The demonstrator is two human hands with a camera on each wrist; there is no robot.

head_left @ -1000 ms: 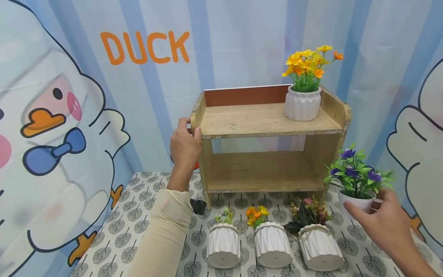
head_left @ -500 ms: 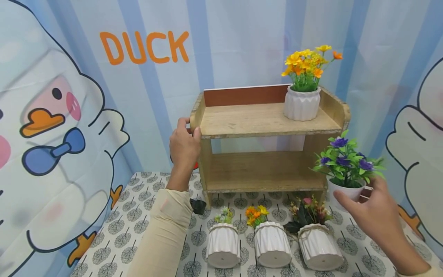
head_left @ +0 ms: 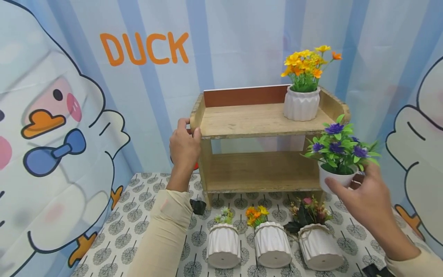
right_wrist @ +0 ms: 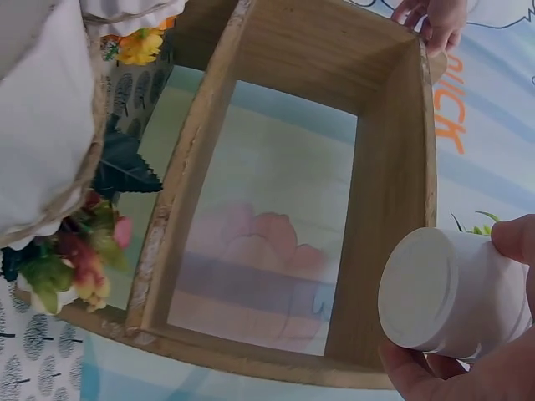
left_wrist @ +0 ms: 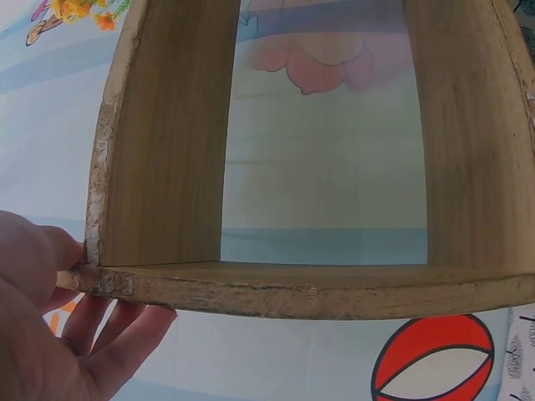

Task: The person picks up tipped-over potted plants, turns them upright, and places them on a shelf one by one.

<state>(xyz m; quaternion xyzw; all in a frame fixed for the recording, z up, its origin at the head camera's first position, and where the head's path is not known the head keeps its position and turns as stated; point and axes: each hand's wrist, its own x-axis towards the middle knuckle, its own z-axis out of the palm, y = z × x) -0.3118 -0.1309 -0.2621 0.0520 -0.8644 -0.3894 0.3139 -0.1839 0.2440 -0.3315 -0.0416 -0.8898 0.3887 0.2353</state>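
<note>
My left hand (head_left: 185, 148) grips the left side panel of a two-tier wooden shelf (head_left: 259, 182); in the left wrist view its thumb and fingers lie on either side of the panel's edge. Off to the right, my right hand (head_left: 368, 206) holds a small white potted plant (head_left: 336, 175) with purple flowers, in the air before the shelf's right end. The right wrist view shows the pot's flat base (right_wrist: 418, 288), with thumb and fingers round its side. On the top board, at the right, stands a ribbed white pot (head_left: 302, 103) of yellow and orange flowers.
Three ribbed white pots with flowers lie tipped on the patterned tablecloth before the shelf: a left pot (head_left: 223, 246), a middle pot (head_left: 273, 245) and a right pot (head_left: 320, 248). Behind hangs a blue striped curtain (head_left: 242, 38) printed with cartoon ducks.
My right hand has moved up and to the left with the purple-flowered potted plant, closer to the shelf's right end. The left hand has stayed on the side panel.
</note>
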